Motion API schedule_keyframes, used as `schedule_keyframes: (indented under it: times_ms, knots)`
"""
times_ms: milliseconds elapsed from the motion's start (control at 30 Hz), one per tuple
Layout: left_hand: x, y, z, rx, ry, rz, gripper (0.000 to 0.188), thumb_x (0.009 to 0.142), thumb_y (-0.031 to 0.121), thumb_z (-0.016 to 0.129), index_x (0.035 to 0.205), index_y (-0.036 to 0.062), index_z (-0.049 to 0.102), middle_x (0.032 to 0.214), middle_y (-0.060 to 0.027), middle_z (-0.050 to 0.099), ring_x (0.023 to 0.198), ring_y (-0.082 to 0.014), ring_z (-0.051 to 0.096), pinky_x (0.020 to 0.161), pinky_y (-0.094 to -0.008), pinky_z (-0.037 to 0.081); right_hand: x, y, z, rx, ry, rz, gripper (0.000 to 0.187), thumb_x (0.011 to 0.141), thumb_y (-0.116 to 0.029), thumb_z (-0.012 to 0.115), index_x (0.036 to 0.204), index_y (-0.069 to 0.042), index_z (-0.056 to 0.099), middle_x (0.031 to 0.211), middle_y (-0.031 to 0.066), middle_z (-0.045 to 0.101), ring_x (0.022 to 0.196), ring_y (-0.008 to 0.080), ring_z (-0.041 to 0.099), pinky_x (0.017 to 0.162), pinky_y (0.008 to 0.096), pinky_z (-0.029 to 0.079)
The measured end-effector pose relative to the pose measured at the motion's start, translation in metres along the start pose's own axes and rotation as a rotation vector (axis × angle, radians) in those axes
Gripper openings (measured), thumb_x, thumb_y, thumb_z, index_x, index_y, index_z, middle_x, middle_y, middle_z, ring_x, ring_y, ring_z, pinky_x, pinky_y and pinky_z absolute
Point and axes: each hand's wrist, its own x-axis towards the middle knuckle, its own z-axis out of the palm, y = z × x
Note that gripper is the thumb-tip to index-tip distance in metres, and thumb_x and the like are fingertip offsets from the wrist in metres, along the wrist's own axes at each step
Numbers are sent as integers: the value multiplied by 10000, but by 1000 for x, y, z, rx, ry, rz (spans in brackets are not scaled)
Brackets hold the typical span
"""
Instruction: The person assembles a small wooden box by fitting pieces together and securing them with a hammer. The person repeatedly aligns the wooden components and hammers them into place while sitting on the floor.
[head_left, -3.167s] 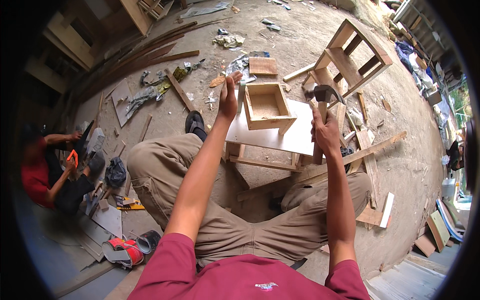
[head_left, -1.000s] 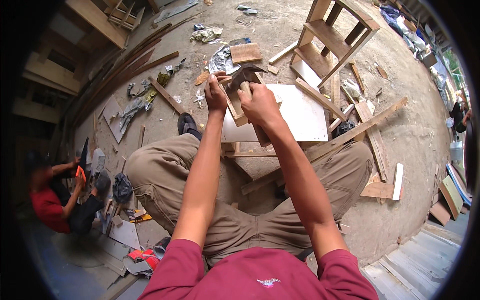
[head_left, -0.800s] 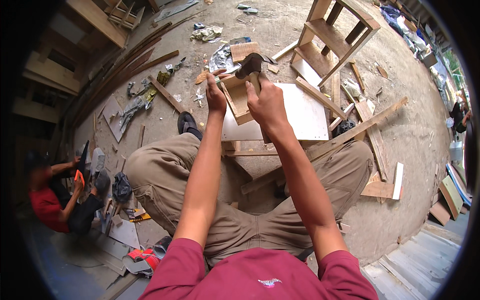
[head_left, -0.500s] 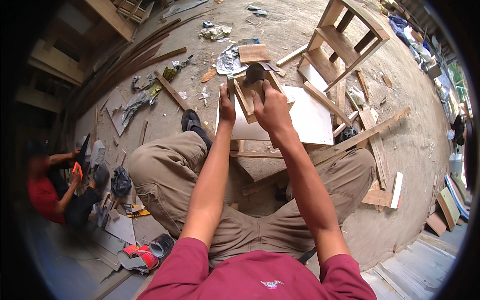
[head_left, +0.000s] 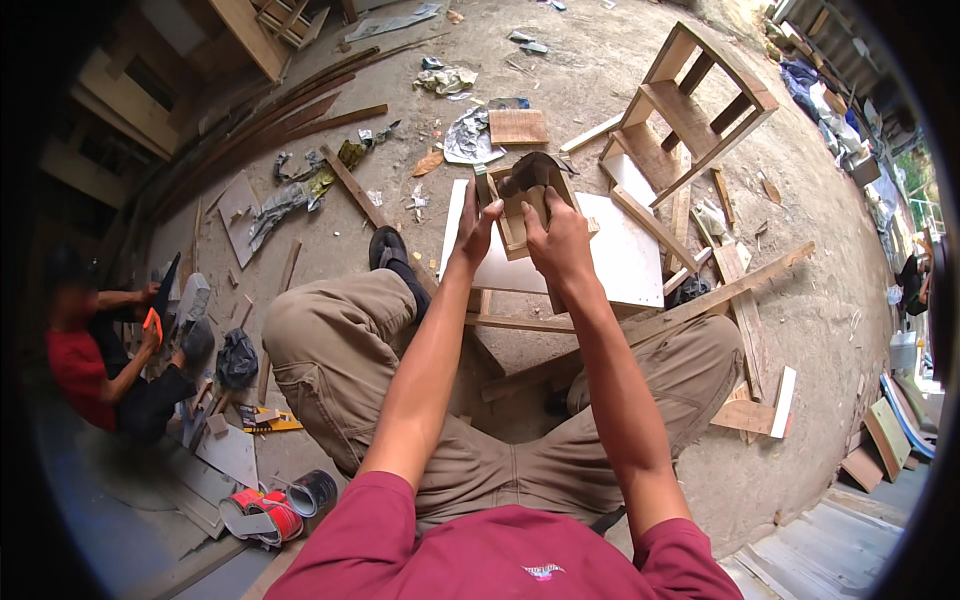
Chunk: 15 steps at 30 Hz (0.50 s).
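A small open wooden box [head_left: 514,238] is tilted up between my hands, above a white-topped board on a low wooden frame [head_left: 625,262]. At the box's left wall, my left hand [head_left: 474,228] is closed around the side, thumb on the rim. A hammer [head_left: 527,172] with a dark head lies across the box's open top. My right hand [head_left: 558,238] is closed on the hammer, its fingers also against the box's right side. The fingers hide most of the handle.
A small wooden shelf frame [head_left: 690,115] stands at the far right. Long planks [head_left: 715,290] lie by my right knee. Paint cans [head_left: 270,515] sit at lower left. Another person [head_left: 95,360] with an orange-handled saw [head_left: 152,322] sits at left. Scrap wood and crumpled paper litter the floor.
The box has come down nearer to me and slightly right. The hammer head has tipped sideways over the box, and my left hand has shifted up against its side.
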Motion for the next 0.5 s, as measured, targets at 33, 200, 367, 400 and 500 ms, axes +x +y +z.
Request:
schedule_keyframes:
  times_ms: [33, 200, 367, 400, 500]
  knots:
    - [1, 1, -3, -23, -13, -23, 738, 883, 368, 682, 1471, 29, 393, 1332, -125, 547, 1225, -228, 526, 1071, -367, 405, 0, -2, 0, -4, -2, -14, 409, 963, -194, 629, 1185, 149, 611, 988, 363, 683, 963, 484, 690, 847, 480, 546]
    - [8, 4, 1, 100, 0, 26, 769, 819, 333, 768, 1417, 32, 390, 1252, -129, 545, 1169, -222, 535, 1020, -370, 443, 6, 3, -6, -21, 27, -87, 379, 967, -167, 607, 1182, 145, 583, 993, 361, 678, 987, 495, 675, 855, 508, 529]
    - [16, -17, 6, 113, 54, 92, 799, 799, 391, 737, 1394, 22, 353, 1262, -136, 514, 1164, -233, 522, 1042, -386, 427, 18, -5, -13, -28, -13, -123, 381, 960, -176, 630, 1171, 141, 620, 959, 345, 688, 931, 477, 692, 822, 477, 545]
    - [18, -17, 12, 75, 59, 92, 810, 798, 404, 729, 1398, 21, 344, 1271, -139, 508, 1170, -235, 517, 1046, -387, 424, 20, -5, -16, -27, -29, -121, 381, 959, -172, 629, 1176, 141, 617, 954, 343, 688, 930, 476, 691, 821, 479, 543]
    - [16, -16, 13, 120, 41, 46, 849, 802, 441, 711, 1417, 18, 306, 1292, -156, 493, 1198, -238, 502, 1060, -386, 410, 24, -1, -13, -106, -25, -154, 365, 958, -158, 622, 1185, 128, 613, 955, 336, 687, 922, 475, 686, 815, 481, 535]
